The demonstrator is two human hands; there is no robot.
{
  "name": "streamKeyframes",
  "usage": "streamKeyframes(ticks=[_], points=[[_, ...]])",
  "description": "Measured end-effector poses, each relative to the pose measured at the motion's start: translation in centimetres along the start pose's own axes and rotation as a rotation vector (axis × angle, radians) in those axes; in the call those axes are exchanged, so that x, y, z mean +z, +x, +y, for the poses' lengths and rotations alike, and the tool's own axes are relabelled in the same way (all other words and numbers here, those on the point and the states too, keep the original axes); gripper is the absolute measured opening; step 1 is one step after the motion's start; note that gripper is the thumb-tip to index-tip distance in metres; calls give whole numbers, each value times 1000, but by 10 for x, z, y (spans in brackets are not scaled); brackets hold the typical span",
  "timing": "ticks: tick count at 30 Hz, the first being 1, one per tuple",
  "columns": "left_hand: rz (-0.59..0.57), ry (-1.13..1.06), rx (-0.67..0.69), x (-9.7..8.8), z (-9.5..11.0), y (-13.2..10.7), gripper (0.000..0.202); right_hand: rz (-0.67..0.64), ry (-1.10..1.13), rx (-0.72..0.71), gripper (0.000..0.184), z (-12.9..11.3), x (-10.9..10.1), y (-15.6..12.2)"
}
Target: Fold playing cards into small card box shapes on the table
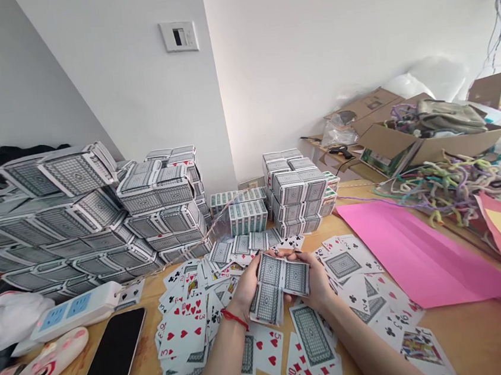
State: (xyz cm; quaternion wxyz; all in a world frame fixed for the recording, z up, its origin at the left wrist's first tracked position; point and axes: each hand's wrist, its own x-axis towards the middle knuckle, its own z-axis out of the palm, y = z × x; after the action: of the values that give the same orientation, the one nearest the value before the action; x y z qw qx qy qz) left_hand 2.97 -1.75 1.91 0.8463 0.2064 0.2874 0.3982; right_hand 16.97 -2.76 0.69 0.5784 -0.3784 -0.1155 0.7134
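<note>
Between the two hands, just above the loose spread of playing cards (201,318) on the bench (480,330), sits a small bundle of cards (279,286), backs up and fanned unevenly. Only the head view is given. The left hand (246,292) cups the bundle from its left edge, fingers curled under and thumb on top; a red thread circles that wrist. The right hand (317,285) closes on the bundle's right edge, fingers bent over the far side. So both hands pinch the same bundle, neither spread flat nor pressed palm to palm. Part of the bundle runs with its long axis left to right across the gap between the hands, while a second part hangs down toward the wrists, so the cards are not squared. Both hands are equally near it, since each already touches it.

Taking the bundle as landmark: the scattered cards lie under and all around it, some face up, some face down. Beyond it stand stacks of boxed decks (298,191), and far more boxed decks are heaped to its left (79,223). A pink sheet (418,253) lies to its right, with tangled coloured cords (447,182) and cardboard boxes (424,139) past that. To its left, nearer the person, lie a dark phone (110,363) and a white power strip (78,310).
</note>
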Motion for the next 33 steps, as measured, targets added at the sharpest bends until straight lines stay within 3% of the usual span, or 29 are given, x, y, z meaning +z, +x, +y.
streamKeyframes(ticks=[9, 16, 23, 28, 33], points=[[51, 1, -11, 4, 0, 0, 38, -85, -74, -108, 19, -1, 1, 1], [-46, -49, 17, 1, -5, 2, 40, -99, -99, -137, 18, -3, -2, 1], [12, -54, -10, 1, -5, 1, 40, -129, -105, -121, 21, 1, -7, 5], [-3, -139, 116, 1, 5, 2, 40, -229, -42, -146, 31, -8, -8, 10], [73, -266, 336, -16, 23, -3, 39, -282, -66, -144, 33, -8, -10, 11]])
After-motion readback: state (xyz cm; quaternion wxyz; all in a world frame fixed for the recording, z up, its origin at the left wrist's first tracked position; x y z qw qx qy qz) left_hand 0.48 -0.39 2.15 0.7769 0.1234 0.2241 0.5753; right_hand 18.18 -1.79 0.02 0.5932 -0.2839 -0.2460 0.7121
